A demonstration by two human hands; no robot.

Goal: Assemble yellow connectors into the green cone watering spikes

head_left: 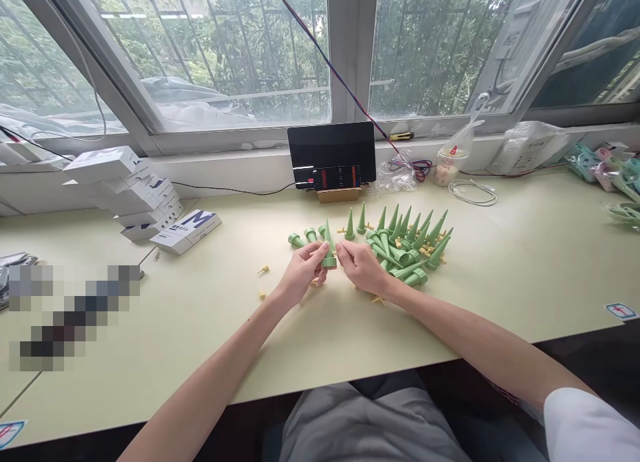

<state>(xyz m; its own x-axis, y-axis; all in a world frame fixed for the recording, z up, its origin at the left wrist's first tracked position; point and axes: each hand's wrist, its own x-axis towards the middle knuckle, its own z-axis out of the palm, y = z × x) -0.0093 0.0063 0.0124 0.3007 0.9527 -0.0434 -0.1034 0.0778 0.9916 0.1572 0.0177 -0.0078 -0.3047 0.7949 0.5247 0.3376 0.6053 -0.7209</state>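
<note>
Upright between the fingers of my left hand [301, 272] is a green plastic watering spike [328, 261], its tip up and its ribbed cap end down. My right hand [364, 267] is closed in a pinch right beside the spike; what its fingertips hold is hidden. More green spikes [413, 232] stand and lie in a cluster beyond and to the right of my right hand, with small yellow valve pieces [427, 250] among them. Two loose yellow pieces [263, 269] lie left of my left hand. A few more spikes [296, 240] lie just behind it.
A tablet [333, 145] and a phone [336, 177] on a stand are at the back by the window. White boxes [145, 195] are stacked at the left. A bagged cup [447, 159] and a coiled cable [473, 192] lie at the back right.
</note>
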